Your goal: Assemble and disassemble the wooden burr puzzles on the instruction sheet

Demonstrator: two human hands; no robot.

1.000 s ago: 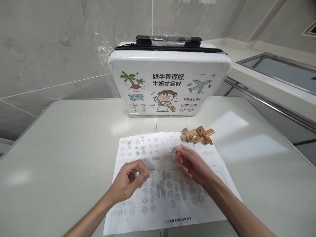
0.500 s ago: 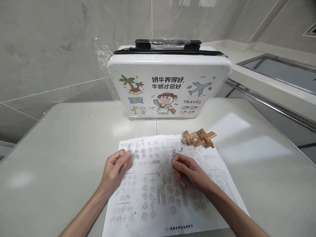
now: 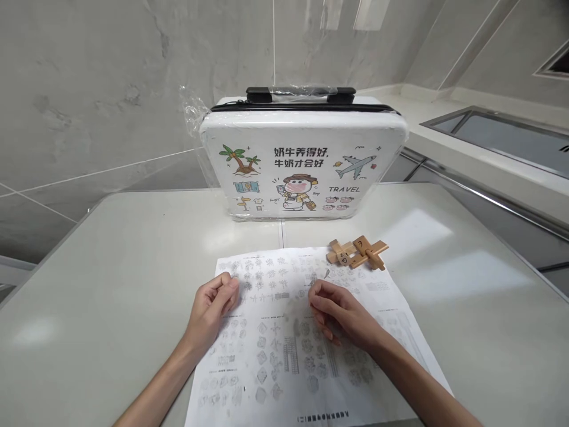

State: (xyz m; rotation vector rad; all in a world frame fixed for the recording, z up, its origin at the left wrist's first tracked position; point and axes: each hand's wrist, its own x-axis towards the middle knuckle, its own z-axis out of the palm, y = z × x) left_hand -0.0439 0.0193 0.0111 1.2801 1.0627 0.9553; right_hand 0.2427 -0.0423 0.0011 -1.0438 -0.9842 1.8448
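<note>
While the left hand [image 3: 216, 302] and right hand [image 3: 340, 314] curl, thumbs against forefingers and nothing visibly pinched, perhaps steadying the white paper sheet of grey printed diagrams [image 3: 267, 305] at lower centre, its lower-edge title stands upside down. Brown wooden crossed blocks [image 3: 367, 251] bearing black marks lie at its upper-right edge, apparently kept clear of the hands; upper centre, the white plastic-wrapped hard case [image 3: 297, 131] reads "TRAVEL" and "奶牛养得好,牛奶才会好".

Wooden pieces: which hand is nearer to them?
Right. The right hand is on the near side of the wooden pieces, apart from them; the left hand is farther off, by the paper sheet's left edge.
</note>
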